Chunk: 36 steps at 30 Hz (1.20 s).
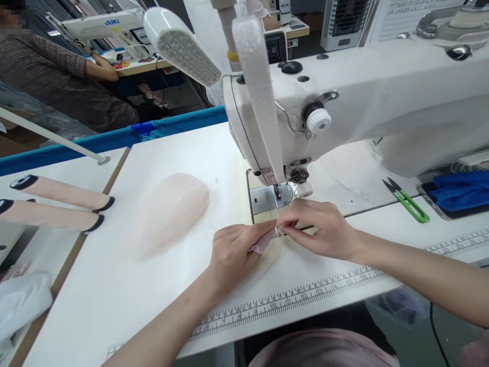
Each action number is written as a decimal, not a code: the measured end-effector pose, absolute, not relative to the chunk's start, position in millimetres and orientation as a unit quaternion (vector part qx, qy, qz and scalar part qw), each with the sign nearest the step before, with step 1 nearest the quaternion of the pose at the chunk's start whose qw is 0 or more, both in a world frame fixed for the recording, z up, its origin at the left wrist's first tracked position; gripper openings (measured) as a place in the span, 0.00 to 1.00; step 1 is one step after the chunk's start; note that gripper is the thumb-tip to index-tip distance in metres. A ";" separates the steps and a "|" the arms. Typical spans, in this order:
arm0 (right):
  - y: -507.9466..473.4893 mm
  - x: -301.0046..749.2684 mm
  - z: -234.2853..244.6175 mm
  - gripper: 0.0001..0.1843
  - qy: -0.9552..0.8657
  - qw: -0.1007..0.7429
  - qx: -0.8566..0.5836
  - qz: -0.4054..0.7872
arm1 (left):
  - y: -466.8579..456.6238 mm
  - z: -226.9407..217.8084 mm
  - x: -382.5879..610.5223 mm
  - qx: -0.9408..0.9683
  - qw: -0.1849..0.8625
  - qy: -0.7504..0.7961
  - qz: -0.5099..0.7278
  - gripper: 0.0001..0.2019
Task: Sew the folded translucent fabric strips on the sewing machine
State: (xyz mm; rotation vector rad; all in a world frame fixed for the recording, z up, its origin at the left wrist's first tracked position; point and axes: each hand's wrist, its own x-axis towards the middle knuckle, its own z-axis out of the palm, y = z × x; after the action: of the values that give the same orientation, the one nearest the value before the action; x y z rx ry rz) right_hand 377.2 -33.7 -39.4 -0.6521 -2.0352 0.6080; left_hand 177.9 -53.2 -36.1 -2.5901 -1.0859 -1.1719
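Just in front of the sewing machine's needle plate (pixel 263 199), a small piece of sheer whitish fabric (pixel 263 244) is held between both hands. My left hand (pixel 235 250) is closed, its thumb and fingers pressed on the fabric. My right hand (pixel 321 229) pinches the fabric's right end between thumb and forefinger. Most of the cloth is hidden under my left fingers. Directly behind the hands is the presser foot (pixel 277 192) of the white sewing machine (pixel 344 97). A sheer beige fabric piece (pixel 178 209) lies flat on the table to the left.
Green thread snips (pixel 410 204) lie right of the machine, near a phone (pixel 451 209) with blue cloth (pixel 462 189) on it. Two beige rolls with black ends (pixel 57 216) are at the left. A ruler strip (pixel 282 303) runs along the front edge. Another person (pixel 64 81) sits behind.
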 end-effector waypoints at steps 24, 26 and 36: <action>-32.4 377.5 -40.3 0.09 -0.821 0.438 -0.274 0.245 | -53.2 -36.0 176.6 -0.853 0.077 -0.342 -0.388 0.03; -32.4 377.7 -40.1 0.09 -0.820 0.438 -0.273 0.248 | -53.3 -36.7 176.2 -0.852 0.077 -0.341 -0.389 0.03; -32.6 376.4 -38.3 0.09 -0.820 0.431 -0.279 0.255 | -53.6 -35.0 177.4 -0.850 0.087 -0.344 -0.389 0.03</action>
State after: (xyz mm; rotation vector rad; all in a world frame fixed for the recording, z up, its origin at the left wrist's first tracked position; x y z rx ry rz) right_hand 376.4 -32.6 -38.3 -0.6957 -2.0441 0.6355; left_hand 177.4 -53.6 -35.0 -2.5329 -1.0251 -1.1595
